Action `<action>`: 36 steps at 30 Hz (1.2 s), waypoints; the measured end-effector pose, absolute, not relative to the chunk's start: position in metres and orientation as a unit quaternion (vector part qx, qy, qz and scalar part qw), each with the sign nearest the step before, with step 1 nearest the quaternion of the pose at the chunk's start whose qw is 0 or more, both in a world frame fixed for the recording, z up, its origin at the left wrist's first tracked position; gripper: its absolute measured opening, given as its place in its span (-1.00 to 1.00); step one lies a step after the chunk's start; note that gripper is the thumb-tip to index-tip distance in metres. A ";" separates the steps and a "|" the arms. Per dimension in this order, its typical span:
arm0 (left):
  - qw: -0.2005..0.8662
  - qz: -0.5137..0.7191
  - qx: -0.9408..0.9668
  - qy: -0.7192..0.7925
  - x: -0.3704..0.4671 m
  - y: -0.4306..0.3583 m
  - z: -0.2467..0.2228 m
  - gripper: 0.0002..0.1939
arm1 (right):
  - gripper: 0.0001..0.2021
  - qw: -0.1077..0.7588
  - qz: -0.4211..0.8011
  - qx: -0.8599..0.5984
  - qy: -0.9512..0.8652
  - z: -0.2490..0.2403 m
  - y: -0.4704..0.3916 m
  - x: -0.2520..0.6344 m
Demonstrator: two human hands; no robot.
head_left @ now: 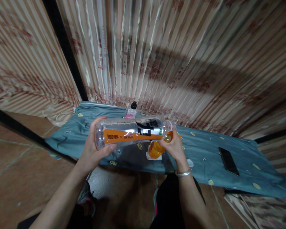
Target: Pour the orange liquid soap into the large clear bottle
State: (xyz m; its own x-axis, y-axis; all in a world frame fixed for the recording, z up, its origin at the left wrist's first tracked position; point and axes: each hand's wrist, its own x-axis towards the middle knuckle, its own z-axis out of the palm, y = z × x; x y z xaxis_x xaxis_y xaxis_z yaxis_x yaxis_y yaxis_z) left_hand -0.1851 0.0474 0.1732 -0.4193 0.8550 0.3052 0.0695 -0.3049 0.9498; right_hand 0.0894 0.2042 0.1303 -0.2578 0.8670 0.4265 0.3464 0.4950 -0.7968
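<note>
Glossy clear plastic bottle [133, 131] — matt teal cloth [205, 149], silver bangle [184, 173]

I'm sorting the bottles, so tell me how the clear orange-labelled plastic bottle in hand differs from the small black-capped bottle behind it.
The clear orange-labelled plastic bottle lies sideways in the air between the left hand and right hand; the small black-capped bottle stands upright on the teal cloth. The held one looks much larger. Its label is orange, the other's pink. Both are clear plastic.
</note>
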 end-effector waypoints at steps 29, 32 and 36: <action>0.266 0.659 0.462 0.531 -0.185 0.046 0.178 -0.11 | -0.28 0.450 0.296 -0.425 -0.728 0.128 0.206 0.088; 0.260 0.661 0.463 0.531 -0.185 0.046 0.179 -0.13 | -0.29 0.450 0.297 -0.426 -0.726 0.128 0.206 0.088; 0.259 0.661 0.464 0.529 -0.185 0.047 0.178 -0.13 | -0.32 0.451 0.296 -0.423 -0.728 0.130 0.204 0.087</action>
